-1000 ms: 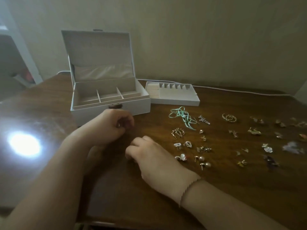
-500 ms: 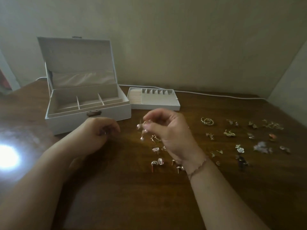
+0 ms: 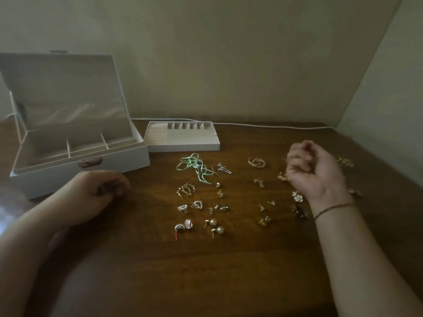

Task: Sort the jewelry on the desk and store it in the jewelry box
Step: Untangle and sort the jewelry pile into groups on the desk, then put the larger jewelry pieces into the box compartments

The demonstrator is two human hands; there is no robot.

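Our right hand (image 3: 314, 170) hovered over the small gold and pearl earrings (image 3: 212, 209) spread across the dark wooden desk (image 3: 206, 271), fingers curled; whether they pinched anything, we could not tell. Our left hand (image 3: 100, 191) rested, fingers curled, near the open white jewelry box (image 3: 75, 154) at far left.

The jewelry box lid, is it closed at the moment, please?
No, the jewelry box stands with its lid raised, its compartments showing.

Both forearms are bare, no sleeves; a thin braided bracelet (image 3: 334, 207) (dark, reddish-brown cord) circles the right wrist.
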